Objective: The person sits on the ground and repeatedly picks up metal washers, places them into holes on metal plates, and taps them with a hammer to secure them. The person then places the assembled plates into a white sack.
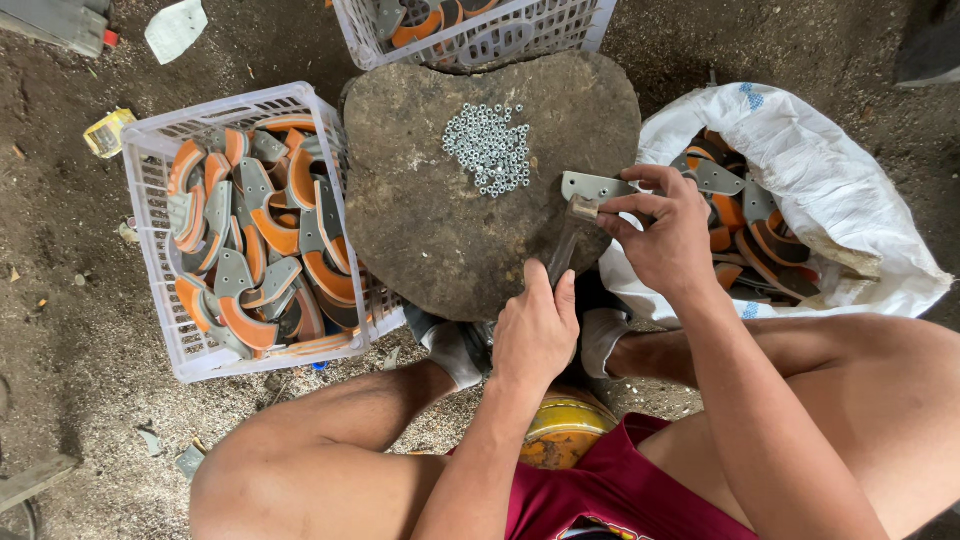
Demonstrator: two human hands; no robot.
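Left hand point(537, 335) closed round hammer point(567, 243) handle, head at stone slab point(430, 230) right edge. Right hand point(665, 235) pinched grey metal bracket point(598, 187) flat there. Nut pile point(488, 148) on slab top. White crate point(155, 250) left of slab; white sack point(830, 180) right.
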